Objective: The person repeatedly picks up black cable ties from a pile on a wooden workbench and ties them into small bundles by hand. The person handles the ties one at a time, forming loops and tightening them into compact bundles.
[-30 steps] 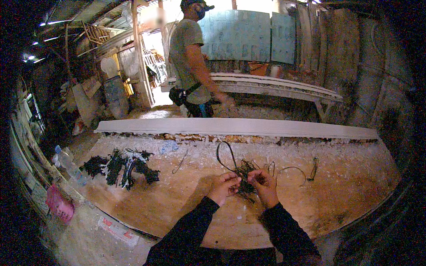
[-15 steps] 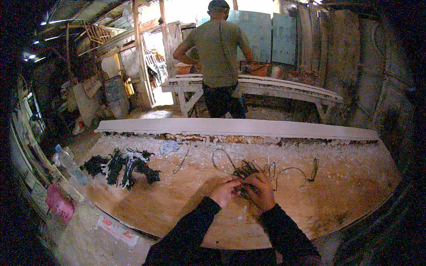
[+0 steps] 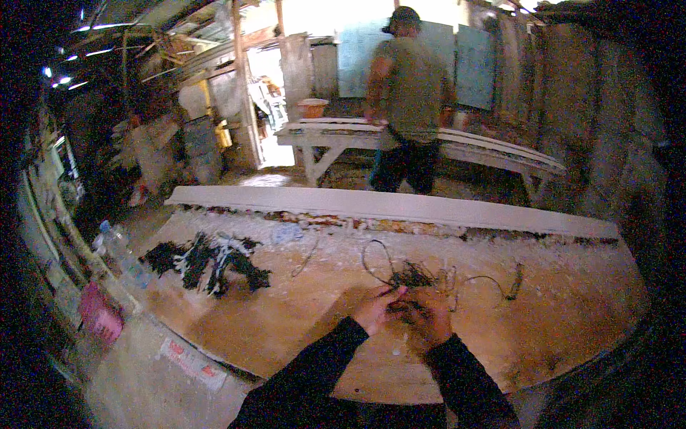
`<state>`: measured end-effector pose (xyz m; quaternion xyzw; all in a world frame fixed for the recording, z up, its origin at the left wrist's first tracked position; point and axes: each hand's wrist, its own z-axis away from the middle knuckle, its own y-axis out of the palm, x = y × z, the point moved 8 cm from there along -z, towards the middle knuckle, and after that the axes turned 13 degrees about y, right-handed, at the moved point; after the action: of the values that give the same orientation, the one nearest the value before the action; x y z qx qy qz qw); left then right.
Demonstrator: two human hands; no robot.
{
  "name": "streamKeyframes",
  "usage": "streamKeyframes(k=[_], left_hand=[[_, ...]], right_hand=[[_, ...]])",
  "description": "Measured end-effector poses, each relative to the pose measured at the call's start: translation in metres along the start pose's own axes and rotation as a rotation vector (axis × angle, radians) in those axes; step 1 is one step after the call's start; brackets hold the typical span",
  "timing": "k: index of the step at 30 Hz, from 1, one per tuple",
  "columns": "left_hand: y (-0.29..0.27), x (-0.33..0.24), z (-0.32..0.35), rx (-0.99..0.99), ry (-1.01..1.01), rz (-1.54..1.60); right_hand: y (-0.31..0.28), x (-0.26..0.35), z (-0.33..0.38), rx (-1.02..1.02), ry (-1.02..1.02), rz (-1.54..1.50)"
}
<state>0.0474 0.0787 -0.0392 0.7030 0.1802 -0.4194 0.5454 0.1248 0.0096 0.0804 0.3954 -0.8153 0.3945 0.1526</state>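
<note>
Over the middle of the wooden tabletop [image 3: 300, 329], both hands meet at a tangled bundle of thin dark cord or wire [image 3: 411, 274]. My left hand [image 3: 374, 312] is closed, its fingers and thumb pinching the near end of the bundle. My right hand [image 3: 433, 319] is closed on the same bundle from the right, slightly blurred. The fingers partly hide what lies between them. A loose loop [image 3: 376, 263] of the cord stands out beyond my left hand, and a thin strand curves right to a small dark coil [image 3: 515, 282].
Black and white knotted bundles [image 3: 207, 263] lie at the left of the tabletop. A clear plastic bottle [image 3: 123, 254] and pink basket [image 3: 101, 312] are at the left edge. A long white moulding [image 3: 386, 206] lines the far edge. Beyond, a person [image 3: 412, 82] stands at a white bench [image 3: 314, 134].
The view has turned a little left, so the scene sits further right. The person beyond has shifted right along the bench. My hands stay at the bundle, fingers slightly moved.
</note>
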Motion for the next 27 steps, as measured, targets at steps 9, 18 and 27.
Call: streamKeyframes(k=[9,18,27], left_hand=[[-0.004,0.003,-0.008,0.002,0.052,-0.032],[0.017,-0.009,-0.003,0.139,0.138,0.054],[0.012,-0.005,-0.005,0.08,0.16,-0.019]], right_hand=[[0.028,-0.055,0.022,0.016,0.655,-0.948],[0.02,-0.037,0.024,-0.066,0.558,-0.853],[0.028,-0.039,0.024,-0.003,0.606,-0.911]])
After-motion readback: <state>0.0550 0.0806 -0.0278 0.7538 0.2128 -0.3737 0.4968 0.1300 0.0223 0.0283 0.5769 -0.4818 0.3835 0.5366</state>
